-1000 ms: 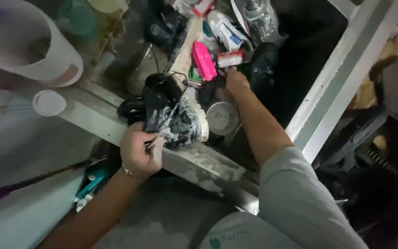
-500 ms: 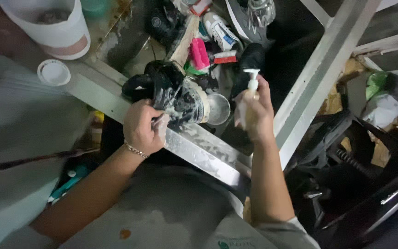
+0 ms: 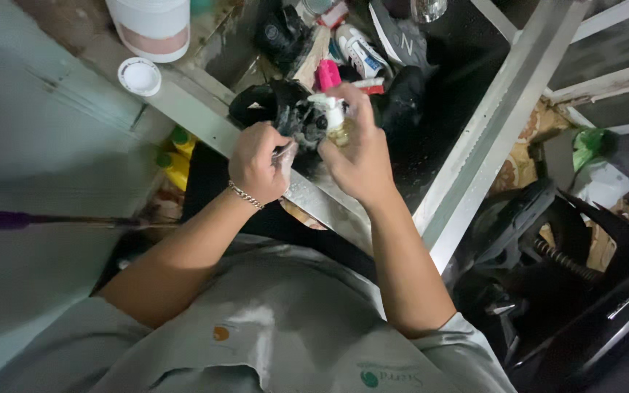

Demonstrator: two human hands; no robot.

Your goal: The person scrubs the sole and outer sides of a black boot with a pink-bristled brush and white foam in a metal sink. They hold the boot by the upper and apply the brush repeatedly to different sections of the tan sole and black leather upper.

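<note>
The soapy black shoe [image 3: 285,116] sits over the sink's metal edge [image 3: 205,120], the left hand [image 3: 256,161] closed around its heel end. The right hand [image 3: 358,156] is wrapped around a small pump bottle [image 3: 335,120] right above it. Wet suds could let either grip slip, dropping the bottle among the shoes [image 3: 373,44] piled in the sink.

Black soapy shoe [image 3: 285,116] over the sink edge, small white-topped pump bottle [image 3: 334,121] upright, just beside it
</note>
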